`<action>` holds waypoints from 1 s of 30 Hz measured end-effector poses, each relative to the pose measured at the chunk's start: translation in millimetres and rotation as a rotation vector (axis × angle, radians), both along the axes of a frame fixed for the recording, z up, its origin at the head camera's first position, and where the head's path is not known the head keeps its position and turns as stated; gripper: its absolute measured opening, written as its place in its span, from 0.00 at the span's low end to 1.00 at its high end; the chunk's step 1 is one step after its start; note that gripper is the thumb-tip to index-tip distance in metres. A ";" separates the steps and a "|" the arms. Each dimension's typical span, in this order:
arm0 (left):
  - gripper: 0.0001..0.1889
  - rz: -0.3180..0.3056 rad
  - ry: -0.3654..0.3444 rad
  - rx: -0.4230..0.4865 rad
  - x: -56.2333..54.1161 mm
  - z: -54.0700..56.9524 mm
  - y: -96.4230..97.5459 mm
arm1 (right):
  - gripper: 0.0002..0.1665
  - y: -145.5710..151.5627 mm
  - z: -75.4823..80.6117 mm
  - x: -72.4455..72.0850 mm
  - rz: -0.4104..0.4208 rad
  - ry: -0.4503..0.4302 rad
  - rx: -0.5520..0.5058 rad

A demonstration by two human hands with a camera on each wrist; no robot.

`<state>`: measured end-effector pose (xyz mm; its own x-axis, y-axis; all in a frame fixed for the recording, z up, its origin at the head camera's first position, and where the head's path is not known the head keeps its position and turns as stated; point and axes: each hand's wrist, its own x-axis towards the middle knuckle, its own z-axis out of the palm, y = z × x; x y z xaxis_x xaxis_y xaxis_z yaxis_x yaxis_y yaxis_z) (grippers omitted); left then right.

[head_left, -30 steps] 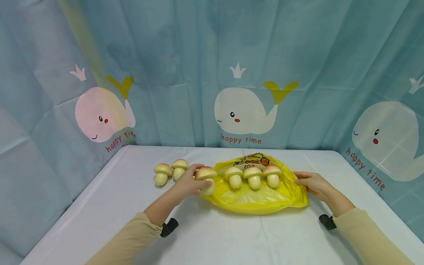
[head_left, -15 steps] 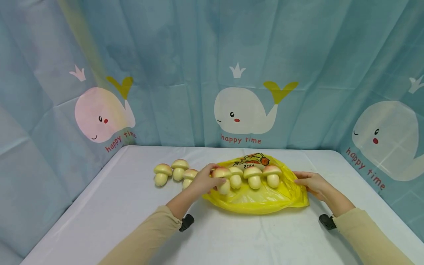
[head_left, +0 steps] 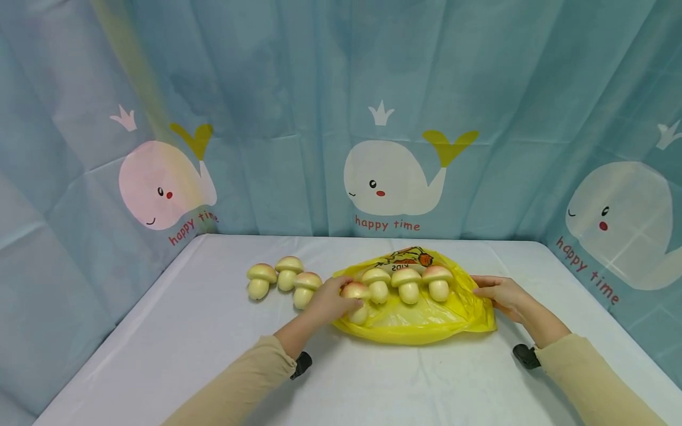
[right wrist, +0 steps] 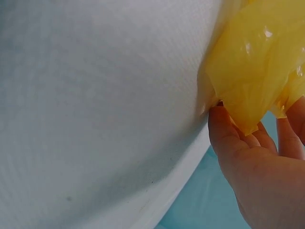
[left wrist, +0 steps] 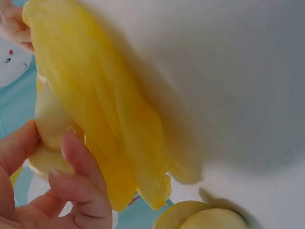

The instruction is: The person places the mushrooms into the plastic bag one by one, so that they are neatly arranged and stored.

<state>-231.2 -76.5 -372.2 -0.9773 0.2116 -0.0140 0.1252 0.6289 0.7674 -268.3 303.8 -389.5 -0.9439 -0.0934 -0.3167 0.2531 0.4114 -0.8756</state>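
A yellow plastic bag [head_left: 421,334] lies spread on the table with its mouth toward me. Three toy mushrooms with pale stems and reddish-tan caps rest in a row on it, among them the middle mushroom [head_left: 409,290]. At the bag's left side my left hand [head_left: 329,305] grips another toy mushroom [head_left: 359,315] by thumb and fingers, low over the bag's edge. In the left wrist view, bag film partly hides that mushroom [left wrist: 52,114]. My right hand [head_left: 506,297] pinches the bag's right edge; in the right wrist view its fingers [right wrist: 221,126] are against the yellow film.
Left of the bag, three more toy mushrooms stand on the white table [head_left: 186,331], one of them [head_left: 306,290] close to my left hand. A blue curtain [head_left: 298,118] printed with whales hangs behind the table's back edge.
My left hand has carried its mushroom rightward from the bag's left edge, then slightly down beside the row. Moving off, it has uncovered a mushroom on the table. My right hand stays put.
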 end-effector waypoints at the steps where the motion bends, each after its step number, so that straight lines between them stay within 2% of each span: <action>1: 0.29 -0.001 0.008 -0.015 0.6 -0.9 0.2 | 0.36 0.0 0.0 -0.1 0.002 0.002 0.001; 6: 0.29 0.008 0.036 -0.096 4.1 -2.5 1.8 | 0.36 -0.3 -0.2 -0.3 0.001 0.003 0.001; 14: 0.31 0.025 0.046 -0.171 4.0 -5.5 5.7 | 0.37 -0.2 -0.7 -0.6 -0.006 -0.008 0.005; 24: 0.32 0.021 0.029 -0.113 3.8 -8.3 2.3 | 0.36 1.2 -1.2 -1.4 -0.004 0.001 0.004; 30: 0.32 0.027 0.051 -0.143 3.2 -8.6 2.7 | 0.36 1.1 -1.3 -1.0 -0.001 0.006 0.003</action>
<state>-228.0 -73.7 -380.8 -0.9827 0.1851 0.0078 0.1437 0.7347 0.6630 -269.3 305.0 -390.9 -0.9459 -0.0918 -0.3113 0.2481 0.4135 -0.8760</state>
